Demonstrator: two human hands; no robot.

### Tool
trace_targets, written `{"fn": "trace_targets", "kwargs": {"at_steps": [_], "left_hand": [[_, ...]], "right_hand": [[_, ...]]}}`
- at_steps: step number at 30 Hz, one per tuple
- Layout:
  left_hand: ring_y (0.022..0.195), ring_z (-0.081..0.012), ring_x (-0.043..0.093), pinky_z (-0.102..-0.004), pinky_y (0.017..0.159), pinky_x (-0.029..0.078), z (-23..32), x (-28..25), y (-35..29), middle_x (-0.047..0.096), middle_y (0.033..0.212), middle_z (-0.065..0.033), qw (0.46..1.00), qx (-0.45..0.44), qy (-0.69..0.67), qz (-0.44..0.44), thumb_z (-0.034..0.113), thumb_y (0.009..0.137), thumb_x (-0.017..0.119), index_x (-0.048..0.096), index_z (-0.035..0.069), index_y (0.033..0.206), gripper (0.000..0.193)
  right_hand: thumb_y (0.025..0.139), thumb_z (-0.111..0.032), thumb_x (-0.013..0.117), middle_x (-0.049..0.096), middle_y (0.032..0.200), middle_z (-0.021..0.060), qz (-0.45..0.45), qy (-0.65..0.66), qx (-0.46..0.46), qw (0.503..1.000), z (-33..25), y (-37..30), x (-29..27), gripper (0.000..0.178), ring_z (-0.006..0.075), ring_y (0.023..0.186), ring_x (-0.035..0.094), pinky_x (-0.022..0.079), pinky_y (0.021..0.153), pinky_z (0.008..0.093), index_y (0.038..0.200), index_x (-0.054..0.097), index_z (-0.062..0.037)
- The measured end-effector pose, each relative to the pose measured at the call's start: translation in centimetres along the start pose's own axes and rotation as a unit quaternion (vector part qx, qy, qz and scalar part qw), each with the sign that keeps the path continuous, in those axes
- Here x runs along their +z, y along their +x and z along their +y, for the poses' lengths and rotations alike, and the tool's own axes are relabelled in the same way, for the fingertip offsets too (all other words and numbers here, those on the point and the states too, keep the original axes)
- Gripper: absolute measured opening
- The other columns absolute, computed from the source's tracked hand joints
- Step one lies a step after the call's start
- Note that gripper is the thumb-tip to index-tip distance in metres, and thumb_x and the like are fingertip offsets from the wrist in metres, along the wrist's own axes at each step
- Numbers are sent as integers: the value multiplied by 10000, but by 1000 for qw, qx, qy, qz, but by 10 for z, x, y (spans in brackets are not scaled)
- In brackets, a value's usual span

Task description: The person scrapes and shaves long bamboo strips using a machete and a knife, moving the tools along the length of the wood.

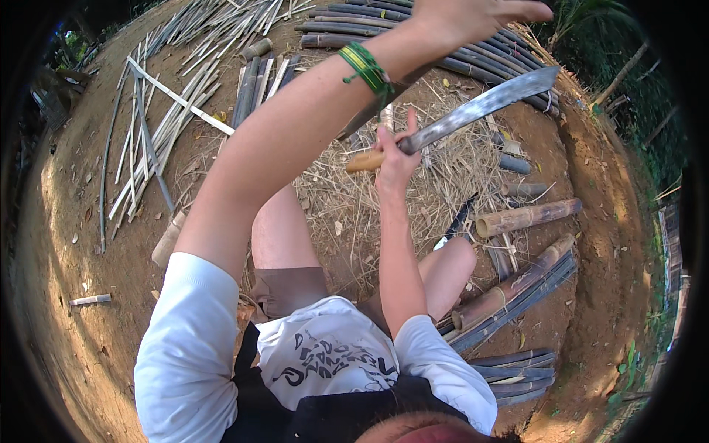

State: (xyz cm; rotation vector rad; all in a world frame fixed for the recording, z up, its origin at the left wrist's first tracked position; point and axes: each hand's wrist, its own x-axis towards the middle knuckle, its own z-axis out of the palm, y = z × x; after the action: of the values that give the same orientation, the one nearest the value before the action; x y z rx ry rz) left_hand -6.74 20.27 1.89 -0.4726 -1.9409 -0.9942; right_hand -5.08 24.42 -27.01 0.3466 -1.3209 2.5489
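My right hand (397, 164) is closed around a machete (473, 111) where its pale wooden handle meets the blade. Its broad metal blade slants up to the far right, while the handle end points left. One finger of that hand stands up beside the blade. Across the upper middle reaches my left forearm, with a green braided bracelet at the wrist. My left hand (473, 18) is at the top edge, partly cut off, with one digit stretched to the right and nothing visible in it. A dark bamboo piece (369, 114) shows below that forearm, partly hidden by it.
Split bamboo strips (166, 122) lie scattered at the far left. Long dark bamboo poles (354, 26) are stacked at the back. Straw-like shavings (332, 199) cover the ground between my legs. By my right knee lie a black-handled tool (461, 214) and a cut bamboo section (528, 218).
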Motion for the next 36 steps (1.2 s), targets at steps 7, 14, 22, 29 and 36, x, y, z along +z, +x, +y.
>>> {"fn": "trace_targets", "kwargs": {"at_steps": [7, 14, 22, 29, 36], "left_hand": [[834, -338, 670, -387, 708, 509, 21, -1, -45, 673, 873, -255, 992, 67, -103, -41, 677, 815, 671, 622, -51, 1029, 760], [874, -189, 590, -377, 890, 455, -110, -19, -200, 632, 878, -72, 880, -369, -292, 63, 403, 1025, 496, 585, 35, 979, 382], [1435, -382, 294, -436, 1205, 253, -228, 32, -317, 248, 1542, -320, 495, -651, -566, 102, 723, 933, 386, -5, -131, 1509, 1102], [1417, -430, 281, -544, 1187, 243, -252, 8, -219, 153, 1553, -339, 417, -564, -605, 376, 761, 883, 447, -6, -93, 1504, 1149], [521, -161, 362, -381, 630, 453, -317, -128, -137, 434, 689, -34, 611, -467, -403, 496, 553, 1022, 329, 471, 52, 917, 531]], "right_hand": [[804, 12, 769, 601, 679, 58, 120, 65, -130, 982, -33, 58, 32, 254, 145, 604, 585, 497, 623, 285, 716, 541, -59], [884, -75, 741, 611, 803, 6, 103, 128, -123, 979, -93, 63, 1, 194, 79, 656, 535, 485, 656, 247, 1037, 648, 1], [914, -256, 727, 634, 887, 16, 68, 200, -130, 969, -179, 40, -23, 420, 62, 610, 473, 462, 640, 215, 1211, 607, 16], [899, -275, 741, 648, 1225, 146, 76, 270, -129, 951, -187, 32, -62, 303, 61, 641, 539, 511, 653, 213, 901, 530, -58], [963, -315, 660, 629, 1145, 173, 200, 281, 63, 936, -95, 90, -112, 294, 143, 708, 585, 529, 693, 293, 1001, 481, -86]]}}
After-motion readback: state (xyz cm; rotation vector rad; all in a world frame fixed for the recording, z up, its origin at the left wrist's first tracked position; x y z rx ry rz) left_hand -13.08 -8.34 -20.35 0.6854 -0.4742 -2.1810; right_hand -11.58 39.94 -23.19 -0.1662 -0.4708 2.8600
